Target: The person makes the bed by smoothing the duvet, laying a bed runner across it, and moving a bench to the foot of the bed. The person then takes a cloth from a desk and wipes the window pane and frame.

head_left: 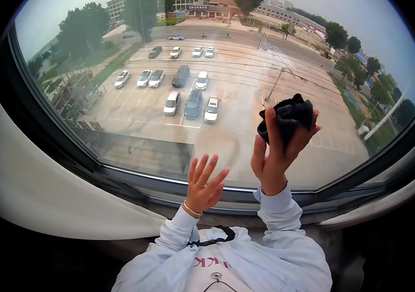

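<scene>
In the head view, a bunched dark cloth (292,119) is gripped in my right hand (278,155), raised at the right against the window glass (246,141). The cloth's folds hide part of the fingers. Lower and to the left, my left hand (203,187) holds nothing; its fingers are spread and point up toward the pane. A ring and a bracelet show on that hand and wrist. Whether the left fingertips touch the glass, I cannot tell. Faint hazy smears show on the pane between and above the hands.
A dark window frame (119,179) curves below and around the pane. Pale curtains hang on both sides, the left curtain (46,190) being the larger. Through the glass lies a parking lot far below, with several cars, a road and trees.
</scene>
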Demonstrator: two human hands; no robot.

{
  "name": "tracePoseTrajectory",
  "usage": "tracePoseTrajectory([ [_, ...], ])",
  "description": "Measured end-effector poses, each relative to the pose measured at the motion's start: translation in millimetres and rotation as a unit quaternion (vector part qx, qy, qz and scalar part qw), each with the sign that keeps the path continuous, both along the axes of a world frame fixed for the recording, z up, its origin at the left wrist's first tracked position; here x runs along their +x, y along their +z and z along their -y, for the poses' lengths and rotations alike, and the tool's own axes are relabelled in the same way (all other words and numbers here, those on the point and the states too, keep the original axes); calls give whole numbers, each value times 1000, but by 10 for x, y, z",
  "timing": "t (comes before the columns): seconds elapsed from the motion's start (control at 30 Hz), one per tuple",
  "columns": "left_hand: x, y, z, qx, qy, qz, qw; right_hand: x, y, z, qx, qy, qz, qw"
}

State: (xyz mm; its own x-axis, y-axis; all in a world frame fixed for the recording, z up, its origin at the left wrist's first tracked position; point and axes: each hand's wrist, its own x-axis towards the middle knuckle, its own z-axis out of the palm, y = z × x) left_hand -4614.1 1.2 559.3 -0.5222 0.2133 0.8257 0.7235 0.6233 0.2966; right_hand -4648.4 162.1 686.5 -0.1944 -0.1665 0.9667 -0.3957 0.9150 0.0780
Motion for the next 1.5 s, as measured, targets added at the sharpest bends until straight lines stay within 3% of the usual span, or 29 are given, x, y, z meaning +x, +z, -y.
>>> tracePoseTrajectory([
  [0.1,-113,134,897,-26,110,-58,992,-57,48,648,-9,2,1,1000],
  [0.2,-69,364,1535,119,245,-35,961,-136,-2,1248,-22,11,-7,1000],
  [0.27,-17,389,1992,217,249,-1,944,-196,2,1644,-16,40,-26,999],
  [0.4,59,359,2725,228,246,15,942,-241,-11,2248,17,53,6,998],
  [0.47,149,361,2975,281,199,89,935,-311,9,2522,25,73,-12,997],
  [0.63,337,238,3135,371,82,129,916,-434,2,3069,-9,128,-53,990],
  [0.9,749,-71,3538,386,160,140,898,-601,-36,4127,82,166,-62,981],
  [1.0,798,-147,3716,395,164,138,893,-623,-217,4468,97,256,-32,961],
  [1.23,587,37,3463,369,127,178,903,-456,-804,3883,172,262,63,947],
  [1.33,320,120,3023,365,88,169,911,-340,-755,3129,126,189,44,973],
  [1.5,-178,290,1912,321,50,28,945,-232,-691,1542,50,36,37,997],
])
